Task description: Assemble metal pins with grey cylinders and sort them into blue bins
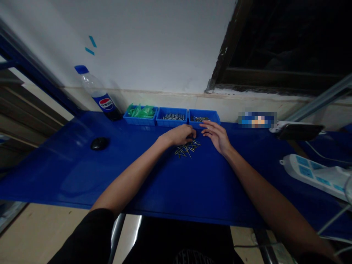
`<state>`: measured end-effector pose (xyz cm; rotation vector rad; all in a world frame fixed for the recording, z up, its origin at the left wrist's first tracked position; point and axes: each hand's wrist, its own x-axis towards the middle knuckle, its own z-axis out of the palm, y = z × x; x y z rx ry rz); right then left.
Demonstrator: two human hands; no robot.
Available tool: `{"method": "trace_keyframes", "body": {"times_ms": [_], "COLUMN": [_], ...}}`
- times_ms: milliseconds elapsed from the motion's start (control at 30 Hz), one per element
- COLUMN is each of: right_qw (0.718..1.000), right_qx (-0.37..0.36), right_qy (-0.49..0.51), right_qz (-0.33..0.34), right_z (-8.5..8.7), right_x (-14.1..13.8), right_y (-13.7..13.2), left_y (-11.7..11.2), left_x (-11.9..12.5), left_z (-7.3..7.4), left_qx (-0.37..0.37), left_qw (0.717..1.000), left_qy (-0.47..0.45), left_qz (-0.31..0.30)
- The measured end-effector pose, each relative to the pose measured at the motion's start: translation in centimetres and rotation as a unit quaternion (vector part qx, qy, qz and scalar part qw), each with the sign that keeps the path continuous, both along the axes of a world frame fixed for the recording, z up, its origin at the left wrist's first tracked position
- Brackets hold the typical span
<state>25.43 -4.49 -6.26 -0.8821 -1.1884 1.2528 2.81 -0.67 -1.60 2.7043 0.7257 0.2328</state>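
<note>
Thin metal pins, gold and dark in colour, lie in a loose pile (188, 148) on the blue table. My left hand (181, 134) bends over the far edge of this pile with its fingers curled inward; whatever they may hold is hidden. Just to the right, my right hand (216, 135) is open, fingers stretched toward the left and nothing visible in them. Beyond it stands a blue bin (204, 125) with more thin pins inside. The middle blue bin (172, 123) contains short grey metal cylinders, and green plastic pieces (141, 111) fill the left bin.
A cola bottle (102, 101) stands at the back left, behind a black computer mouse (99, 143). On the right are a white power strip (313, 174) and a dark phone (300, 131). The wall (154, 47) rises right behind the bins.
</note>
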Motion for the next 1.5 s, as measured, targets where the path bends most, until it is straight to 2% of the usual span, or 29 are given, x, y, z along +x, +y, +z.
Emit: {"method": "trace_keyframes", "body": {"times_ms": [167, 367, 500, 667, 867, 967, 1100, 1300, 1500], "right_qw": [1.000, 1.000, 1.000, 0.997, 0.995, 0.997, 0.999, 0.999, 0.999], "right_qx": [-0.004, -0.008, -0.009, 0.012, 0.029, 0.024, 0.016, 0.026, 0.018], "right_qy": [0.003, 0.018, 0.004, -0.073, -0.093, -0.073, -0.043, -0.024, -0.042], "right_qz": [0.000, 0.002, 0.002, 0.002, 0.024, 0.016, -0.009, 0.018, 0.017], "right_z": [0.0, 0.1, 0.0, -0.2, -0.4, -0.5, -0.4, 0.3, 0.4], "right_x": [0.0, 0.0, -0.1, -0.4, -0.3, -0.2, -0.3, -0.2, -0.2], "right_y": [0.1, 0.0, 0.1, 0.1, 0.0, 0.1, 0.0, -0.4, -0.4], "left_y": [-0.2, 0.0, 0.4, 0.5, 0.2, 0.2, 0.3, 0.1, 0.0], "left_x": [0.4, -0.4, -0.9, -0.9, -0.4, -0.5, -0.8, -0.5, 0.0], "left_z": [-0.4, 0.2, 0.7, 0.9, 1.0, 1.0, 0.8, 0.3, -0.5], "left_qx": [-0.001, -0.012, -0.037, -0.051, -0.037, -0.047, -0.060, -0.116, -0.082], "left_qw": [1.000, 0.999, 0.997, 0.982, 0.973, 0.977, 0.987, 0.992, 0.996], "left_qy": [0.021, 0.026, -0.042, -0.169, -0.213, -0.195, -0.120, -0.032, -0.001], "left_qz": [0.006, 0.034, 0.053, 0.064, 0.075, 0.078, 0.088, 0.030, 0.034]}}
